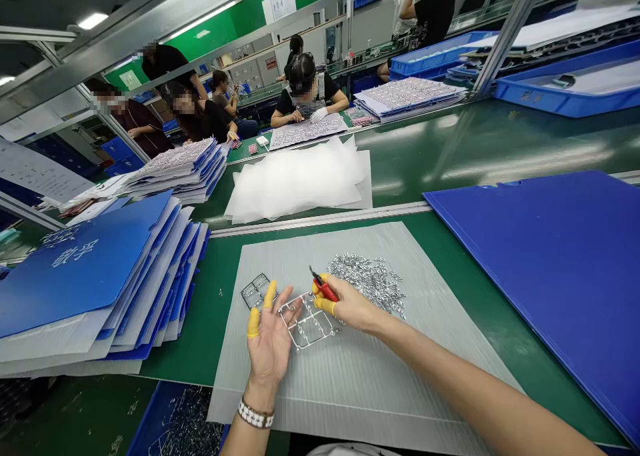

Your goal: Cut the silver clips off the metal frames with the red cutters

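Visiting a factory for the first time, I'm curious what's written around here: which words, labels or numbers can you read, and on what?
White characters on the blue folder: large, apparently Chinese, too slanted to read reliably.
Red sign on the far wall: too small to read.
Dark marks on the blue tray: too blurred to read.

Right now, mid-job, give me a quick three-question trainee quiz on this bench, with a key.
1. True or false: the right hand holds red-handled side cutters.
2. Which wrist wears the bracelet: A left, B right, C neither?
3. What colour are the finger cots?

Key: 1 true; 2 A; 3 yellow.
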`<state>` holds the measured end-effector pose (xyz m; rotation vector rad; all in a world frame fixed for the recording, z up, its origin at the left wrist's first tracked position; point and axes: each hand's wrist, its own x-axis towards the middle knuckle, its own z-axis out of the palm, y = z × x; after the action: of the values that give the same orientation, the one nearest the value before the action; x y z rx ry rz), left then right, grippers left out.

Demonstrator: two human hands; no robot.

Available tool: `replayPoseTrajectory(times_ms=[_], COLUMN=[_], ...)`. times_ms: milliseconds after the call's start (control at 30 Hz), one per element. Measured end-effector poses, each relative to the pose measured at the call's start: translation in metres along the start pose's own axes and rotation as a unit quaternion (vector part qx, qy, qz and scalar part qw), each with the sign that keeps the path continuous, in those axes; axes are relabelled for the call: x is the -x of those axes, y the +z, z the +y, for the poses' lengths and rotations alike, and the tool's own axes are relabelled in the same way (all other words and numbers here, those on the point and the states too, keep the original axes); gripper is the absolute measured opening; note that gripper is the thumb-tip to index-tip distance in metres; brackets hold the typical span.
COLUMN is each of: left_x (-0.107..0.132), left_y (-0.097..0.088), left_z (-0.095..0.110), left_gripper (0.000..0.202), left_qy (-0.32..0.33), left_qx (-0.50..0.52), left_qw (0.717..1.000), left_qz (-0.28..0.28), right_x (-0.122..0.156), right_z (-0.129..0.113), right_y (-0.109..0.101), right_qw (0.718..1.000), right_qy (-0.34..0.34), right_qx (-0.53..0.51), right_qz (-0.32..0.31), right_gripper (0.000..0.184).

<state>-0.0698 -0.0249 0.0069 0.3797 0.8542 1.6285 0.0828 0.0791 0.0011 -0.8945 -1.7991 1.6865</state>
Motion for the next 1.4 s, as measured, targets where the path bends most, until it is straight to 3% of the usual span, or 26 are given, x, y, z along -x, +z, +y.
replayPoseTrajectory(times_ms=[100,200,400,533,633,800,933,1033,1167,1400], left_x=[-0.009,-0.013,-0.017,-0.014,-0.010,-0.009,-0.009,-0.008,-0.003,0.001], left_y=[-0.003,-0.005,-0.007,-0.005,-0.005,-0.014,-0.017,-0.012,-0.007,-0.006], left_z=[0.000,-0.005,-0.017,-0.022,-0.021,-0.012,-0.006,-0.007,-0.011,-0.013], left_gripper=[0.069,0.069,0.060,0.054,0.054,0.052,0.055,0.057,0.055,0.055], left_qy=[-0.073,-0.094,-0.112,-0.125,-0.129,-0.100,-0.067,-0.042,-0.014,0.014], left_qx=[0.041,0.077,0.127,0.151,0.162,0.162,0.138,0.119,0.098,0.073], left_qw=[0.995,0.989,0.981,0.976,0.975,0.982,0.987,0.991,0.994,0.997], left_qz=[-0.055,-0.086,-0.092,-0.098,-0.076,-0.008,0.038,0.048,0.045,0.032], right_x=[-0.010,-0.014,-0.017,-0.022,-0.023,-0.002,0.019,0.024,0.022,0.021], right_z=[-0.006,-0.011,-0.019,-0.025,-0.027,-0.027,-0.030,-0.035,-0.038,-0.038], right_y=[-0.007,-0.012,-0.007,0.007,0.012,0.008,0.012,0.021,0.030,0.029], right_qw=[0.991,0.984,0.972,0.941,0.923,0.880,0.821,0.797,0.785,0.789], right_qy=[-0.012,-0.019,0.002,0.041,0.016,-0.074,-0.067,-0.075,-0.075,-0.062], right_qx=[0.131,0.178,0.226,0.335,0.386,0.466,0.566,0.599,0.614,0.610], right_qz=[-0.027,-0.026,-0.059,-0.027,0.002,0.058,0.003,-0.034,-0.041,-0.038], right_gripper=[0.009,0.008,0.008,0.011,0.018,0.029,0.023,0.020,0.025,0.027])
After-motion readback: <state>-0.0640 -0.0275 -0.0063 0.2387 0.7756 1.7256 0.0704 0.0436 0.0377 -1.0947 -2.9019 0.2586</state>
